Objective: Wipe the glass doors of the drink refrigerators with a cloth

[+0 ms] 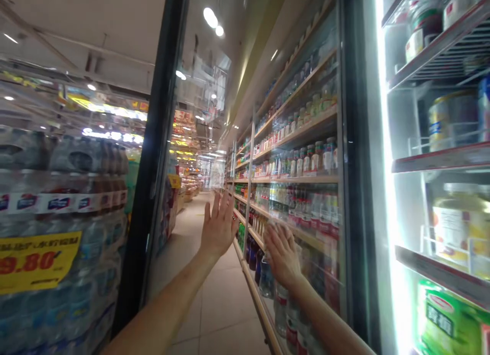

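Both of my hands lie flat against a glass cooler door that stands in front of me. My left hand is open, fingers spread and pointing up, palm on the pane. My right hand is open too, pressed on the glass lower down and to the right. Neither hand holds anything. Through the pane I see a shop aisle and long shelves of bottled drinks.
On the right the lit cooler interior shows wire shelves with jars, cans and a green packet. The door's black frame runs down on the left. Beyond it stand stacked water bottles with a yellow price sign.
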`<state>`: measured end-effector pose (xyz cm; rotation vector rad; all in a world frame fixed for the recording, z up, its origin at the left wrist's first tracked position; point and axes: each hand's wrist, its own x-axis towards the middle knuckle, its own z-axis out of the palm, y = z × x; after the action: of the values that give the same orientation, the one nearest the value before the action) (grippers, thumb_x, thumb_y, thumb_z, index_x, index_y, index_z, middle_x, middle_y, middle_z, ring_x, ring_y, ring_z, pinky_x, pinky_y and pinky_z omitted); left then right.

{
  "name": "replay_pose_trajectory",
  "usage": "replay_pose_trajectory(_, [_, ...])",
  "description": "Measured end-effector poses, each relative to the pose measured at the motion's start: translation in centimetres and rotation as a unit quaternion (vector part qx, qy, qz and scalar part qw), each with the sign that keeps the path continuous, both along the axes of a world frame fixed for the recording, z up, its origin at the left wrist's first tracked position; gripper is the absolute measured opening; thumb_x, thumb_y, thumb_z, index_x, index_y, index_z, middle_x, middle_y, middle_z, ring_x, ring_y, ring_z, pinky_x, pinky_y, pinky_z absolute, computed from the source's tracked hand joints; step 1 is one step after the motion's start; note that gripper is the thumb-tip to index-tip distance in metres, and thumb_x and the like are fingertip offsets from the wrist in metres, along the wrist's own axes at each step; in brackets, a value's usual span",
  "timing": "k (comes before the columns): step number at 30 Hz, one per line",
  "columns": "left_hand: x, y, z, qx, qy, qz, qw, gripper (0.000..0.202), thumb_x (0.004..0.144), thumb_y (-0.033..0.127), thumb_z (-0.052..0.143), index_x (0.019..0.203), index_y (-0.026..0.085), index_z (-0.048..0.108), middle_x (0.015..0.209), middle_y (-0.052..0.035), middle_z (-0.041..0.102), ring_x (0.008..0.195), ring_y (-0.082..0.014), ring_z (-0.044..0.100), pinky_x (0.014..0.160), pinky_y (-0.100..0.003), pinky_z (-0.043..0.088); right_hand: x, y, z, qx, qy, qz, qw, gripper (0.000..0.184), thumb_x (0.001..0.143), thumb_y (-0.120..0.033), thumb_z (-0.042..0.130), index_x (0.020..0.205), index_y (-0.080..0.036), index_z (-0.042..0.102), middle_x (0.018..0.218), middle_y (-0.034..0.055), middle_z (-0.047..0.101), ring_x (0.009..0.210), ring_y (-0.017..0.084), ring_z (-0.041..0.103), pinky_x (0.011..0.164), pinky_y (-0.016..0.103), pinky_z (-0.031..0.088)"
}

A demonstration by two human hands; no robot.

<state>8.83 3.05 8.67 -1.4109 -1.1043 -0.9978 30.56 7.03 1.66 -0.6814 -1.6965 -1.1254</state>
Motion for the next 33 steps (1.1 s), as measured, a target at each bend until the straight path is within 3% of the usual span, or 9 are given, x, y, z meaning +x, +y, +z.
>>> replay_pose_trajectory(2, [-0.2,0.1,-0.9,0.006,0.011,0.001,1.0,0.053,0.089,0.034,0.038,0.137,0.012,0.034,0.145,-0.0125,0.03,0.139,-0.0246,0.009,0.112,-0.047,0.014,0.7,0.4,-0.4,0.011,0.018,-0.002,1.0,0.065,0.084,-0.018,0.039,0.145,-0.021,0.015,0.139,0.0092,0.043,0.136,0.025,0.022,0.108,0.05,0.024])
replay_pose_trajectory(7, [-0.2,0.3,-1.6,0.023,0.015,-0.005,1.0,0.051,0.088,0.033,0.04,0.135,0.013,0.036,0.144,-0.0121,0.032,0.139,-0.0242,0.009,0.111,-0.046,0.014,3.4,1.6,0.4,0.054,0.221,-0.02,0.974,0.06,0.088,-0.021,0.033,0.145,-0.018,0.014,0.148,0.0125,0.027,0.136,0.028,0.022,0.106,0.056,0.023])
replay_pose_trajectory(9, [0.0,0.2,-1.8,0.023,0.01,-0.007,1.0,0.051,0.088,0.032,0.04,0.135,0.013,0.036,0.144,-0.0126,0.031,0.139,-0.0244,0.01,0.111,-0.046,0.014,2.3,1.1,-0.4,0.032,0.19,-0.017,0.981,0.062,0.087,-0.021,0.034,0.145,-0.017,0.013,0.148,0.0121,0.025,0.137,0.029,0.02,0.106,0.056,0.022])
replay_pose_trajectory(14, [0.2,-0.3,-2.8,0.014,0.01,-0.007,1.0,0.051,0.089,0.034,0.04,0.135,0.012,0.037,0.144,-0.0133,0.033,0.139,-0.0244,0.012,0.111,-0.045,0.014,-0.3,-0.2,-4.1,-0.012,-0.027,0.014,0.999,0.066,0.082,-0.015,0.041,0.144,-0.021,0.02,0.142,0.0079,0.039,0.137,0.025,0.022,0.109,0.049,0.021])
replay_pose_trajectory(16, [0.1,-0.4,-3.3,0.008,0.013,-0.009,1.0,0.052,0.088,0.036,0.041,0.135,0.013,0.037,0.143,-0.0134,0.034,0.138,-0.0245,0.013,0.111,-0.044,0.014,0.7,0.3,-4.3,0.005,0.012,0.01,1.0,0.066,0.082,-0.015,0.041,0.144,-0.02,0.019,0.143,0.0089,0.038,0.137,0.026,0.021,0.108,0.051,0.021])
replay_pose_trajectory(20, [0.0,-0.4,-3.9,-0.007,0.012,-0.006,1.0,0.052,0.087,0.035,0.042,0.135,0.013,0.038,0.143,-0.014,0.035,0.138,-0.0261,0.015,0.111,-0.046,0.015,2.6,1.3,-3.8,0.037,0.186,-0.011,0.982,0.061,0.086,-0.02,0.034,0.144,-0.017,0.016,0.149,0.0124,0.024,0.136,0.03,0.023,0.105,0.056,0.023])
replay_pose_trajectory(22, [0.1,-0.4,-4.2,-0.012,0.01,-0.003,1.0,0.053,0.087,0.034,0.043,0.135,0.013,0.037,0.143,-0.0141,0.034,0.138,-0.0264,0.015,0.111,-0.046,0.016,1.9,1.0,-4.4,0.022,0.181,-0.011,0.983,0.062,0.086,-0.022,0.035,0.145,-0.016,0.015,0.15,0.0126,0.021,0.136,0.031,0.022,0.105,0.057,0.022])
replay_pose_trajectory(27, [0.1,-0.6,-5.0,-0.013,0.013,-0.002,1.0,0.053,0.088,0.034,0.041,0.136,0.012,0.035,0.144,-0.0142,0.033,0.139,-0.0255,0.012,0.111,-0.046,0.015,0.2,-0.2,-7.6,-0.029,0.012,0.01,0.999,0.068,0.083,-0.016,0.039,0.145,-0.02,0.012,0.147,0.0084,0.03,0.137,0.027,0.019,0.108,0.052,0.023])
replay_pose_trajectory(33, [0.0,-0.6,-6.3,-0.023,0.014,-0.011,1.0,0.054,0.086,0.035,0.044,0.135,0.014,0.037,0.143,-0.0133,0.034,0.139,-0.0248,0.012,0.112,-0.045,0.014,4.4,1.3,-6.9,0.001,0.219,-0.025,0.975,0.06,0.088,-0.024,0.032,0.145,-0.017,0.016,0.149,0.0127,0.023,0.136,0.031,0.022,0.105,0.061,0.021])
